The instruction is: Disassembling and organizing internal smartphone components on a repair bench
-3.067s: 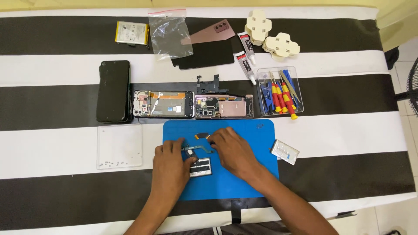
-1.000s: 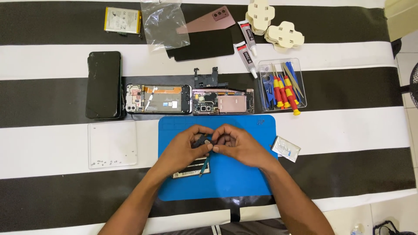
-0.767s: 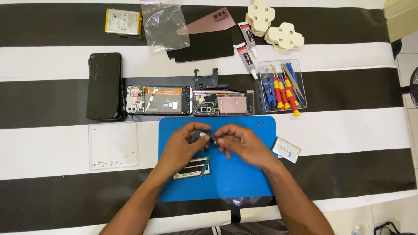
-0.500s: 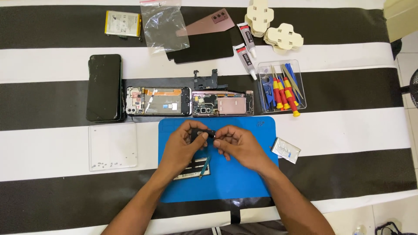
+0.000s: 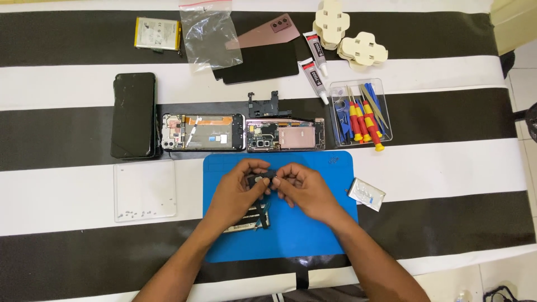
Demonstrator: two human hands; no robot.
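Over the blue mat (image 5: 313, 235), below the two opened phones (image 5: 240, 133), the left hand (image 5: 238, 193) and right hand (image 5: 302, 187) meet fingertip to fingertip, both pinching a small dark part (image 5: 260, 179) held between them.

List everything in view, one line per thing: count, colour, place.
cloth: one, black and white stripes, covers table
mat: one, blue, front centre
small part: one, dark, pinched by both hands
opened phone halves: two, behind mat
black phone: one, left
clear tray: one, left of mat
tool box: one, clear, red-yellow drivers
glue tubes: two, white
battery: one, far left
plastic bag: one, clear
back cover: one, pink
pale blocks: two, far right
packet: one, silver
left hand: grip on part
right hand: grip on part
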